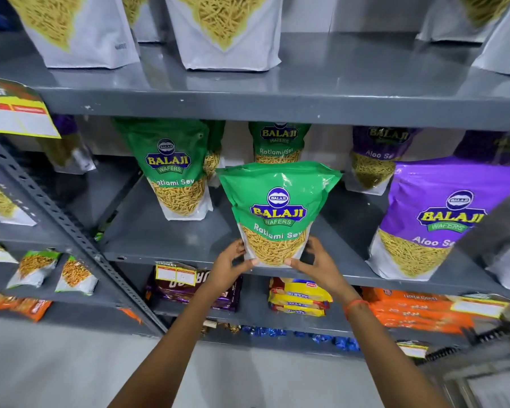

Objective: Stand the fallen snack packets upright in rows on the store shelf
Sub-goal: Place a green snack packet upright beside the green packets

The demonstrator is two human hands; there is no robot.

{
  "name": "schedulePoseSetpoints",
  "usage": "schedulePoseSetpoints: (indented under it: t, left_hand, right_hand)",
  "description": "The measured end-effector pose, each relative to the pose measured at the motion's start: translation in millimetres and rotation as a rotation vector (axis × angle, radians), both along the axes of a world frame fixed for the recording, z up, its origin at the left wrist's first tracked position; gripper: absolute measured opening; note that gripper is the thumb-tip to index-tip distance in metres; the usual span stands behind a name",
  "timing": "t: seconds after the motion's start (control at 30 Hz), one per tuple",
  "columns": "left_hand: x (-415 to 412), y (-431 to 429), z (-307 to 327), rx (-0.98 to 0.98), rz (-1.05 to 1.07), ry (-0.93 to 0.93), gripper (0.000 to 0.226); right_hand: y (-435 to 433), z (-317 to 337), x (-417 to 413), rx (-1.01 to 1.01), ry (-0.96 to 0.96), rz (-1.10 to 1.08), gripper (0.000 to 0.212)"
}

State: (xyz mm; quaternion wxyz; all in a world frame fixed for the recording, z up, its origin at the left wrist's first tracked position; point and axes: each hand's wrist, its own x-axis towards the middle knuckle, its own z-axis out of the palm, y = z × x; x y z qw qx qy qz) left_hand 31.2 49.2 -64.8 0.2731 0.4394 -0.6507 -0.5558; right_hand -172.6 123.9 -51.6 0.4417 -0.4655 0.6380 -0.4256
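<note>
Head view: left hand and right hand fingers clamp glossy green Ratlami Sev pouch base, upright at grey metal shelf front edge.

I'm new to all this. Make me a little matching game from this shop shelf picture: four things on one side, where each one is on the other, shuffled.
Things:
1. green packet
2. purple packet
3. white packets
4. yellow biscuit packs

Places:
A. on the top shelf
B. held at its base by the left hand and right hand
C. on the shelf below the hands
D. standing on the right of the middle shelf

Pairs: 1-B, 2-D, 3-A, 4-C
</note>
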Motion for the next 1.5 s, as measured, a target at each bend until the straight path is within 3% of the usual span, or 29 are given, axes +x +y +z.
schedulePoseSetpoints:
  t: [0.07, 0.13, 0.23, 0.33, 0.43, 0.53, 0.63, 0.7, 0.83, 0.93, 1.13, 1.5]
  left_hand:
    - [3, 0, 4, -0.005, -0.025, 0.031, 0.062]
    - [8, 0, 6, -0.057, -0.030, 0.054, 0.077]
    - [17, 2, 23, -0.225, 0.129, 0.095, 0.070]
    - [36, -1, 53, -0.421, 0.333, 0.143, 0.057]
    - [65, -21, 74, -0.587, 0.446, 0.133, 0.057]
    - [100, -53, 70, -0.596, 0.484, 0.094, 0.068]
    - [135, -96, 46, -0.449, 0.494, -0.023, 0.095]
    - [153, -129, 30, -0.333, 0.441, -0.099, 0.099]
    - [159, -175, 24, -0.080, 0.298, 0.028, 0.079]
    - [159, -194, 19, 0.001, 0.142, 0.077, 0.046]
    - [175, -173, 8, 0.029, 0.089, 0.067, 0.047]
    - [213, -111, -18, 0.052, 0.054, 0.106, 0.046]
  right_hand:
    - [4, 5, 9, -0.033, 0.019, -0.051, 0.082]
    - [12, 12, 29, -0.201, 0.129, -0.282, 0.086]
    - [21, 30, 69, -0.610, 0.411, -0.496, 0.063]
    - [7, 56, 113, -0.880, 0.499, -0.351, 0.050]
    - [-23, 76, 154, -0.940, 0.467, -0.236, 0.047]
    - [-64, 76, 191, -0.886, 0.419, -0.199, 0.048]
    - [-111, 57, 215, -0.721, 0.375, -0.220, 0.051]
    - [-145, 42, 220, -0.553, 0.342, -0.229, 0.060]
    - [-202, 22, 201, -0.174, 0.221, -0.198, 0.081]
    - [-214, 17, 192, -0.037, 0.051, -0.077, 0.067]
    - [-179, 9, 198, -0.044, 0.047, -0.090, 0.056]
    - [-108, -22, 229, -0.082, 0.113, -0.129, 0.068]
